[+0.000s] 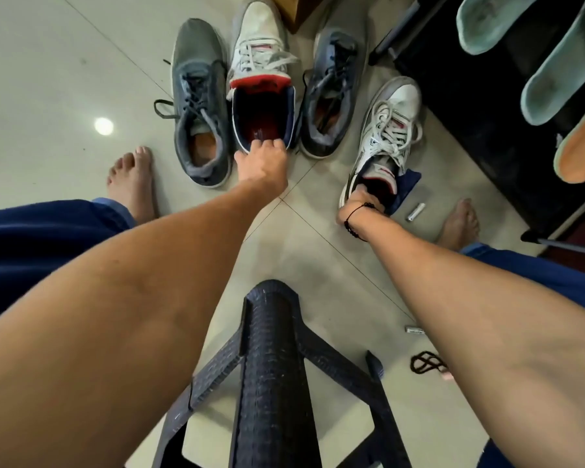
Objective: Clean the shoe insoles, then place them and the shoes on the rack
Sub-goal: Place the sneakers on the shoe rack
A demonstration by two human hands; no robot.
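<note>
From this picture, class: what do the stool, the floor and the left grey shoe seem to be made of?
Stool: probably moulded plastic, dark and matt, with a woven-look pattern pressed into it.
Floor: likely glazed tile, pale and glossy; a lamp reflects in it and joint lines cross it.
Left grey shoe: seemingly knit or mesh fabric, matt, with cloth laces.

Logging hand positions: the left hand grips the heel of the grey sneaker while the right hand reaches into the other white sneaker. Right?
Not quite. In the head view the left hand grips the heel of the white sneaker with the red tongue, not a grey one. The right hand part is correct.
</note>
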